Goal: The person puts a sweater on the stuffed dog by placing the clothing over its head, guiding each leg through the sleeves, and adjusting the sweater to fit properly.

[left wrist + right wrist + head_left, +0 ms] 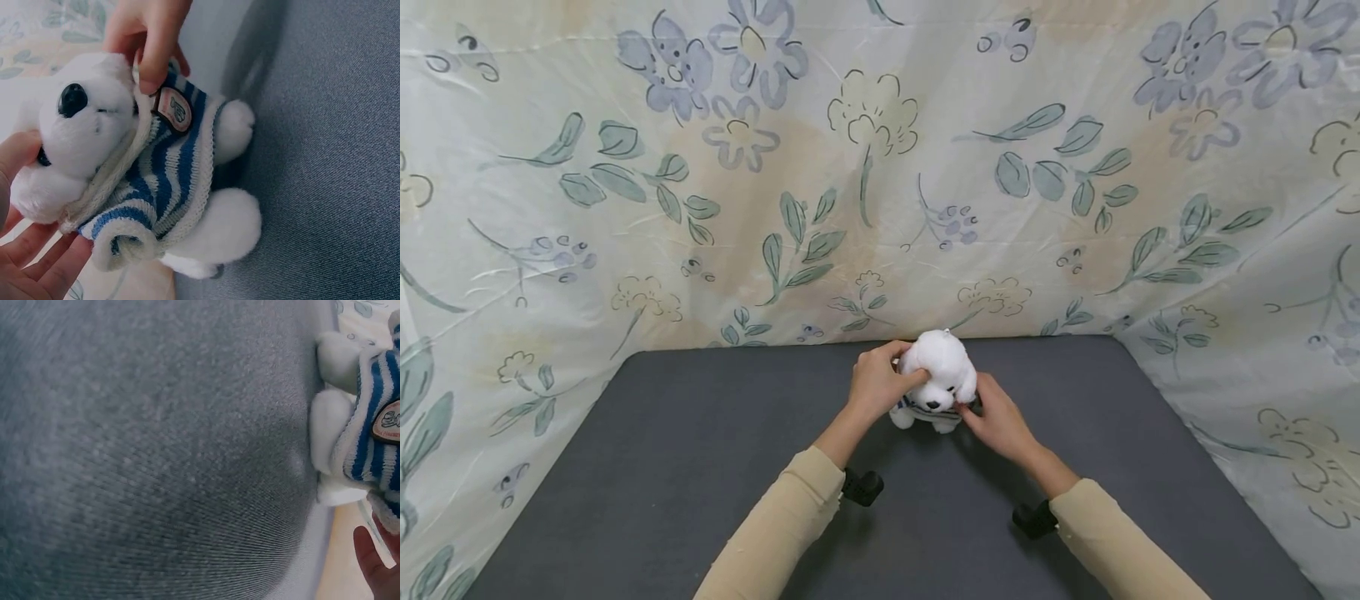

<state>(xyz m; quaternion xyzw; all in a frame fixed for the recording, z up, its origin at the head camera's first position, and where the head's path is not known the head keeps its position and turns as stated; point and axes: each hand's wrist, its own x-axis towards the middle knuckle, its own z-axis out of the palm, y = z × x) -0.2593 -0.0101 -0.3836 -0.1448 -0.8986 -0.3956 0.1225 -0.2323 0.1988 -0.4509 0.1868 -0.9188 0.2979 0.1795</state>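
Note:
A white plush dog (938, 360) with a black nose stands upright near the far edge of the table. It wears a knitted blue-and-white striped sweater (178, 165) with an oval badge (177, 112). My left hand (876, 382) holds its head from the left, thumb across the face by one eye and fingers behind. On the other side my right hand (1000, 421) grips the dog at the sweater's collar, the thumb near the badge in the left wrist view. Only part of the right hand (378, 565) shows in the right wrist view.
The dark grey table (715, 467) runs under the dog and both arms. A floral curtain (880, 208) hangs behind the table and along its sides. Black wrist cameras (863, 488) sit below both wrists.

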